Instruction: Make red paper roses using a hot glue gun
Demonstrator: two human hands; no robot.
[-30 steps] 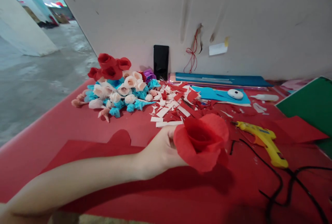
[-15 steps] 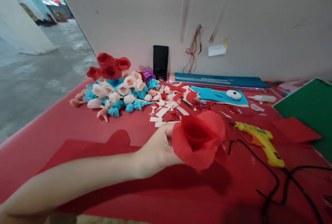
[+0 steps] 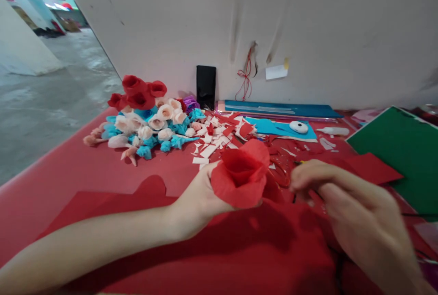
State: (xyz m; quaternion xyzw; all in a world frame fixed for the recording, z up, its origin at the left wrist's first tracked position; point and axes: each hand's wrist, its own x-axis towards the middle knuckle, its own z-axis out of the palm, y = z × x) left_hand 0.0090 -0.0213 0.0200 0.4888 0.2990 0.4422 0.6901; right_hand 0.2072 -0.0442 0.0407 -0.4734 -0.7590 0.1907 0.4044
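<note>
My left hand (image 3: 198, 192) is closed around the base of a large red paper rose (image 3: 241, 172), holding it up over the red table (image 3: 68, 172). My right hand (image 3: 349, 210) hovers just right of the rose, fingers curled and pressed together, blurred by motion; whether anything is in them is hidden. It covers the spot where the yellow glue gun lay. A red paper sheet (image 3: 239, 249) lies under both arms.
A heap of red, white, pink and blue paper flowers (image 3: 147, 119) sits at the back left, beside red and white paper scraps (image 3: 219, 135). Along the wall stand a black phone (image 3: 205, 80), blue sheets (image 3: 277, 109), a white tape dispenser (image 3: 299, 126) and a glue bottle (image 3: 333, 131). A green board (image 3: 397, 153) lies right.
My right hand has come into view from the right and now sits beside the rose, covering the glue gun. The rose and my left hand shifted slightly left.
</note>
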